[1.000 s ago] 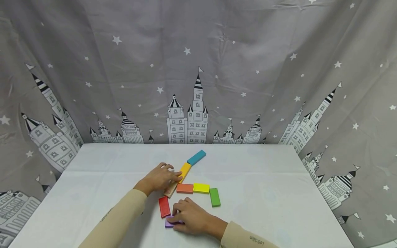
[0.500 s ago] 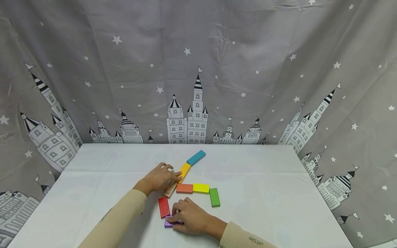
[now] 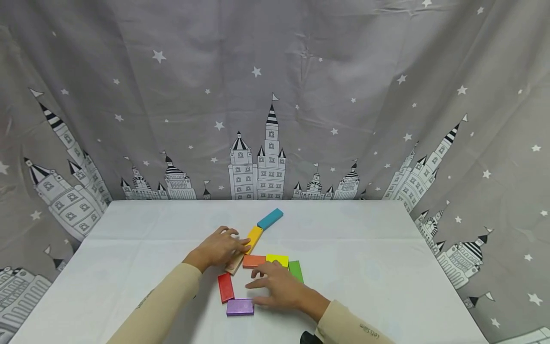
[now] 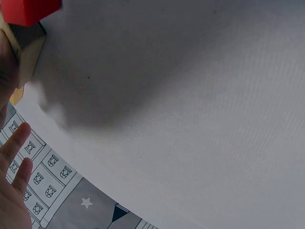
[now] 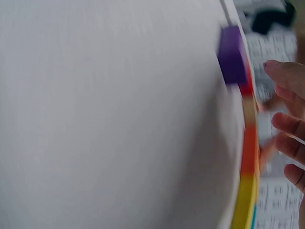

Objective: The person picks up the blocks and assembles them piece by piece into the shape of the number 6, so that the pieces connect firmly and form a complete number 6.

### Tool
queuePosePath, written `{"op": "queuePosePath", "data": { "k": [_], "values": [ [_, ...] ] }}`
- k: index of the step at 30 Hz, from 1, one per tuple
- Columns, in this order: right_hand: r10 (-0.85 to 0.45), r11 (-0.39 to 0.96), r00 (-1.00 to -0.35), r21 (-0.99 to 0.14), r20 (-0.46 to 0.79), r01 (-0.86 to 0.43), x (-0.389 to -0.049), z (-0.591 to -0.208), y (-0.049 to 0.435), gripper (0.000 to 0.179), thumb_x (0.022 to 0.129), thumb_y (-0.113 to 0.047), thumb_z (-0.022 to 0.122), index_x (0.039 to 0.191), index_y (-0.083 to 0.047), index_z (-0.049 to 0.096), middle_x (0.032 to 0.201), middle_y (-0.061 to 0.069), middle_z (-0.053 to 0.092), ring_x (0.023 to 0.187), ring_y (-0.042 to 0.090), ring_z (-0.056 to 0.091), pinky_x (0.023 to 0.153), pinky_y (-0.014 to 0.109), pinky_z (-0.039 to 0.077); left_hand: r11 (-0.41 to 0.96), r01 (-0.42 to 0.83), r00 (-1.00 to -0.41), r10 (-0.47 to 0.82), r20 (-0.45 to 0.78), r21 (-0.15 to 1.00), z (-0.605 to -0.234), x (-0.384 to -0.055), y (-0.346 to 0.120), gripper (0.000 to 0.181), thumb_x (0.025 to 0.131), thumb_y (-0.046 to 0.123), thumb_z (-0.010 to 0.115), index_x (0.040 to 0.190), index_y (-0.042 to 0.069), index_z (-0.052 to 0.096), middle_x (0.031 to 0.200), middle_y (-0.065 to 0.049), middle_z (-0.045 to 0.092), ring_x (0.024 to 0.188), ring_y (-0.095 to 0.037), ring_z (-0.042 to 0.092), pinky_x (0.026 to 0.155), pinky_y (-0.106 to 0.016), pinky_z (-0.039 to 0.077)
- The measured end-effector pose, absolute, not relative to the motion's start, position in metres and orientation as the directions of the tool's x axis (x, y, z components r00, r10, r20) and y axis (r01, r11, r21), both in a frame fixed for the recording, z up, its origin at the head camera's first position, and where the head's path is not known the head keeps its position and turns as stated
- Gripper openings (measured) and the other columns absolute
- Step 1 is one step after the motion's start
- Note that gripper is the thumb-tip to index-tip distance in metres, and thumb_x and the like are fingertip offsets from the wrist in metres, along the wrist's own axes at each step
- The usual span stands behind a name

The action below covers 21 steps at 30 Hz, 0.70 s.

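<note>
My left hand is low over a natural wood block, thumb against its side, and grips it. One fingertip reaches over the lower end of an orange-yellow block; the hand hides part of both. In the left wrist view the thumb meets the wood block, while other fingers spread away. My right hand hovers with spread fingers and holds nothing. Just left of its thumb lies a purple block, its end near a red block. Behind the right hand are a yellow block and a green block, both partly covered.
An orange block lies between the wood and yellow blocks. A blue block continues the line at the far end. All lie flat on a white-covered table, with a grey castle-print curtain behind it.
My right hand has let go of the purple block and moved up and to the right, over the yellow and green blocks. The left hand has stayed at the wood block.
</note>
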State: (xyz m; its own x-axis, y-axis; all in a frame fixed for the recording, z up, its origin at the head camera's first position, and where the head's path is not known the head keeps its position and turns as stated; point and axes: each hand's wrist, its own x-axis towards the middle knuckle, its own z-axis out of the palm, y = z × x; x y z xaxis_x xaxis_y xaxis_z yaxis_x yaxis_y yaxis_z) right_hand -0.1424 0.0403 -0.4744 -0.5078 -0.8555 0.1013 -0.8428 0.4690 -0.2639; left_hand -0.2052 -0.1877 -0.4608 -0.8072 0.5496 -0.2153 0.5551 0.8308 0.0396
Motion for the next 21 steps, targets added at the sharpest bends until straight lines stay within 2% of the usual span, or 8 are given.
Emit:
{"op": "queuePosePath", "data": {
  "k": [9, 12, 21],
  "values": [
    [-0.755, 0.614, -0.654, -0.296, 0.049, -0.731, -0.168, -0.467, 0.103, 0.037, 0.083, -0.037, 0.075, 0.117, -0.022, 0.072, 0.125, -0.001, 0.059, 0.117, 0.018, 0.050, 0.102, 0.040, 0.039, 0.841, 0.536, -0.812, 0.537, -0.228, 0.071, -0.460, -0.205, -0.187, 0.051, 0.083, 0.018, 0.074, 0.131, 0.029, 0.060, 0.135, 0.010, 0.057, 0.128, -0.026, 0.044, 0.111, -0.051, 0.028],
    [-0.755, 0.622, -0.656, -0.285, 0.029, -0.729, -0.174, -0.466, 0.118, 0.038, 0.082, -0.037, 0.077, 0.116, -0.022, 0.072, 0.126, -0.001, 0.059, 0.117, 0.019, 0.049, 0.102, 0.042, 0.039, 0.836, 0.544, -0.808, 0.545, -0.225, 0.073, -0.460, -0.205, -0.187, 0.051, 0.083, 0.017, 0.074, 0.131, 0.028, 0.060, 0.136, 0.009, 0.057, 0.129, -0.027, 0.043, 0.111, -0.052, 0.028],
    [-0.798, 0.579, -0.602, -0.319, -0.035, -0.750, -0.183, -0.468, 0.135, 0.039, 0.081, -0.035, 0.077, 0.118, -0.023, 0.072, 0.131, 0.000, 0.058, 0.117, 0.021, 0.050, 0.101, 0.044, 0.039, 0.829, 0.554, -0.801, 0.555, -0.223, 0.074, -0.459, -0.204, -0.187, 0.051, 0.083, 0.017, 0.074, 0.131, 0.027, 0.060, 0.137, 0.008, 0.056, 0.133, -0.028, 0.040, 0.111, -0.052, 0.027]
  ]
}}
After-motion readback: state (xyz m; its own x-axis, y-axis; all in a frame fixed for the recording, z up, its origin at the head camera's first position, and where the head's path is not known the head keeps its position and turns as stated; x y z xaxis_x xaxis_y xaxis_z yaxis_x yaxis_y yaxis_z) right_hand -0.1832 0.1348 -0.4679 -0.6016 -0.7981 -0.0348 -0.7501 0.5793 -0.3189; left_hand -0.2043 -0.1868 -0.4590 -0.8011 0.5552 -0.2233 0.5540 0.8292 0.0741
